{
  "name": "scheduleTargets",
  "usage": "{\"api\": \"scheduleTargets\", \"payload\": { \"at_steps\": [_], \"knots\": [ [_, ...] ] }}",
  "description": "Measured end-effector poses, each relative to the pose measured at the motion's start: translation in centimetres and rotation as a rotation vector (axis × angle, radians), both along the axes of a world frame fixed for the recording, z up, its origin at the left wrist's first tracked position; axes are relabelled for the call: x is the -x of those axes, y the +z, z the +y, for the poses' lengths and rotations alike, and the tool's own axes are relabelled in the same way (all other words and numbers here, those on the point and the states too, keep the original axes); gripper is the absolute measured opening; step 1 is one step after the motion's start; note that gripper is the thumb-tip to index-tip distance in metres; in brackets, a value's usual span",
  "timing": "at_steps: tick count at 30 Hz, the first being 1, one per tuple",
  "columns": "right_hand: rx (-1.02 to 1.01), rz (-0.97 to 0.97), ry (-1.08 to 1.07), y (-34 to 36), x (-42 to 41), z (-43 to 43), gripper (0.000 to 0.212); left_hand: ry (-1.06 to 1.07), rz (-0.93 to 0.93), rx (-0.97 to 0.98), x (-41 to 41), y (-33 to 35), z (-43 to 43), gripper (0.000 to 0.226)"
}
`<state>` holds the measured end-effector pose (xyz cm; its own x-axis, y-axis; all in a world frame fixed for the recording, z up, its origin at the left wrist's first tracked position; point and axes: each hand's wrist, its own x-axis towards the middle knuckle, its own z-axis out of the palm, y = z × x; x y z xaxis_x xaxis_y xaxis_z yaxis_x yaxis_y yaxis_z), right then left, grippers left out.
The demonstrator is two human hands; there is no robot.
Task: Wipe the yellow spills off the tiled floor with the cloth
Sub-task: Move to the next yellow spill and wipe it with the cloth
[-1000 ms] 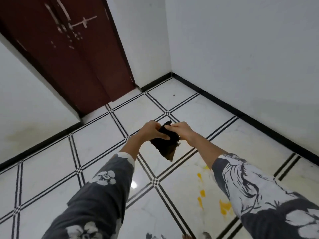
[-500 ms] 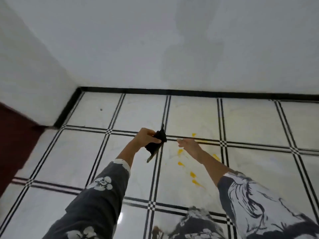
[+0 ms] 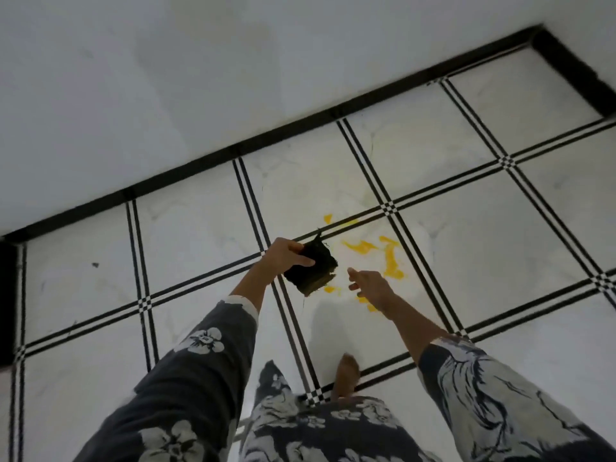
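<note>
A dark folded cloth (image 3: 313, 270) hangs in the air above the white tiled floor (image 3: 200, 235), and my left hand (image 3: 286, 256) grips it by its left edge. Several yellow spills (image 3: 388, 258) lie on the tile just right of the cloth, with smaller spots under it. My right hand (image 3: 370, 285) hovers empty a short way right of the cloth, fingers loosely spread, above the lower spots.
A white wall with a black skirting (image 3: 300, 128) runs along the far side of the floor. Black-and-white grout lines (image 3: 390, 206) cross the tiles. My bare foot (image 3: 346, 375) stands on the tile below the spills.
My right hand has let go of the cloth, which now stays in my left hand alone. My view has swung away from the door and down onto the spills.
</note>
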<state>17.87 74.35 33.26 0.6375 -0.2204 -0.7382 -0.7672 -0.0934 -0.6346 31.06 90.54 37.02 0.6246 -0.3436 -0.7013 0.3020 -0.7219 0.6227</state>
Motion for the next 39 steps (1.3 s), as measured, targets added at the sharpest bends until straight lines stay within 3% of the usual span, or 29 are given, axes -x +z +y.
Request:
{"api": "scheduleTargets", "payload": {
  "at_steps": [5,11,15,17,19,21,23,28,34,39],
  "knots": [
    [-0.001,0.065,-0.049,-11.3,-2.9,1.5,0.049,-0.19,-0.063,-0.155,-4.6,-12.2,-0.8,0.029],
    [0.292,0.004,-0.117,-30.4,-6.1,2.4,0.036,-0.43,-0.325,-0.352,-11.4,-31.0,-1.3,0.016],
    [0.409,-0.028,-0.126,-42.2,-7.5,3.4,0.043,-0.47,-0.539,-0.323,-9.1,-41.7,0.8,0.018],
    [0.491,-0.069,-0.075,-47.5,-8.0,4.1,0.046,-0.511,-0.517,-0.267,-5.9,-47.9,3.0,0.029],
    [0.605,-0.071,-0.021,-52.0,-8.3,4.4,0.049,-0.419,-0.435,-0.146,-3.3,-53.8,4.3,0.044],
    [0.753,-0.106,0.013,-56.4,-8.9,4.3,0.049,-0.161,-0.546,0.003,-2.7,-59.1,4.0,0.042],
    [0.877,-0.17,0.005,-59.8,-10.3,3.7,0.049,0.032,-0.684,0.022,-4.3,-63.0,2.6,0.043],
    [1.003,-0.313,-0.103,-63.5,-12.4,3.3,0.049,-0.134,-0.891,-0.138,-7.1,-68.5,0.1,0.063],
    [0.982,-0.069,-0.089,-63.0,-8.6,4.0,0.052,-0.091,-0.865,-0.242,-6.2,-68.3,0.2,0.073],
    [1.083,-0.069,-0.076,-64.1,-9.2,0.7,0.053,-0.175,-0.9,-0.305,-8.2,-69.5,-4.4,0.068]
  ]
}}
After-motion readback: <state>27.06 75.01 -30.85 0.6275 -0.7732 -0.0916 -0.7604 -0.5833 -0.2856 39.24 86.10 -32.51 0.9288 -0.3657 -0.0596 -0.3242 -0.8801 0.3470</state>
